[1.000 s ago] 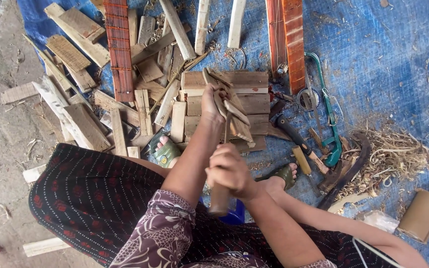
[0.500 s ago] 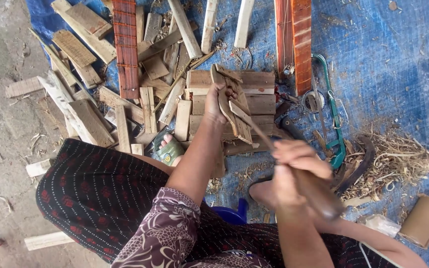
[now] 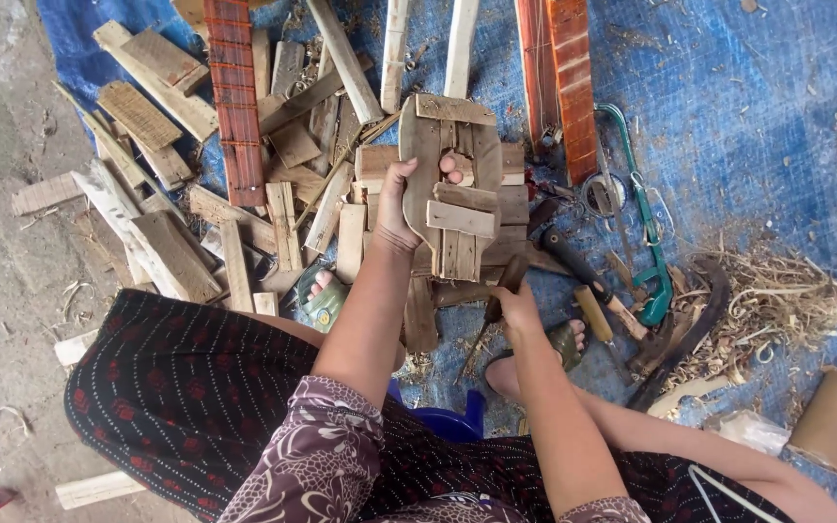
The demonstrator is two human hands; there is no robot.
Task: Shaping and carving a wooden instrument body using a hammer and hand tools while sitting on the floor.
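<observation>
one person seated, two bare hands in view. left hand [image 3: 401,208] was clenched on the left edge of a wooden assembly [image 3: 452,184], thumb showing through a gap in it; the piece stood upright, raised over the scrap pile at centre frame. it was built from several flat slats, two short ones crossing the front. right hand [image 3: 515,308] was closed around a dark-handled tool [image 3: 504,289], just below the assembly's bottom edge; can't tell if the tool touched the wood. two red-brown fretted necks: one [image 3: 234,97] upper left, one [image 3: 562,82] upper right. one green-framed saw [image 3: 646,218] right of the pile, one wood-handled tool [image 3: 598,315] beside it. offcuts [image 3: 147,126] too many to count, packed left and above. blue tarp [image 3: 767,126] right side mostly open; shavings [image 3: 777,300] lower right. bare concrete [image 3: 2,242] along the left edge.
</observation>
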